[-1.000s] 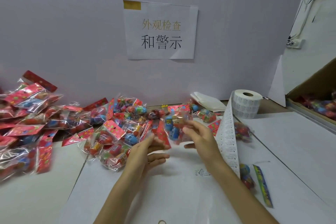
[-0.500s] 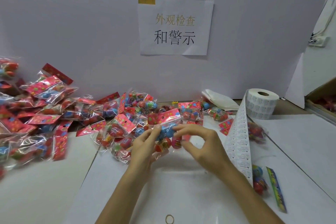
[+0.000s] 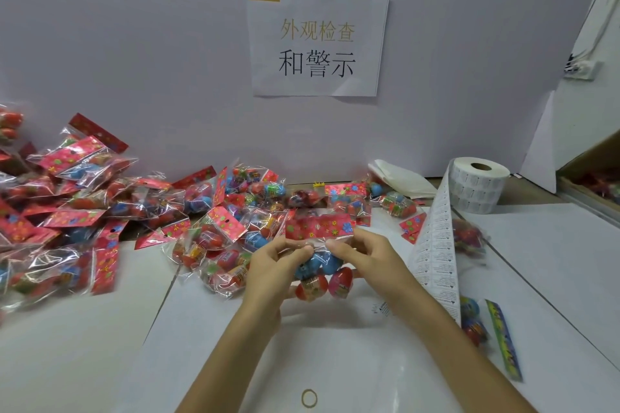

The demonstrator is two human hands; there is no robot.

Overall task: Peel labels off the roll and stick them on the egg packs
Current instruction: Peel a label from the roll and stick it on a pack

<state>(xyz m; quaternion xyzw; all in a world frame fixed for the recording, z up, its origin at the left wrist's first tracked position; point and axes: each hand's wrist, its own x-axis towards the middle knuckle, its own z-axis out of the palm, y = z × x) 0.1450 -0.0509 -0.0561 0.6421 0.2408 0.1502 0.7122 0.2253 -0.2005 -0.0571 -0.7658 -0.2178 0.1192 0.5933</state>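
Egg pack (image 3: pixel 321 263), clear with red flowered header, pinched by left hand (image 3: pixel 272 265) and right hand (image 3: pixel 366 259).

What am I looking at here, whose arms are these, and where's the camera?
No machine here: these are a person's two bare arms, filmed by a camera worn on the head, looking forward and down. The left hand and right hand both pinch one clear egg pack just under its red card top, above the white table. Many more packs lie in a pile to the left and behind. On the right stands a label roll, with a strip of labels trailing toward the person. A rubber band lies nearest the camera, and a paper sign hangs on the wall.
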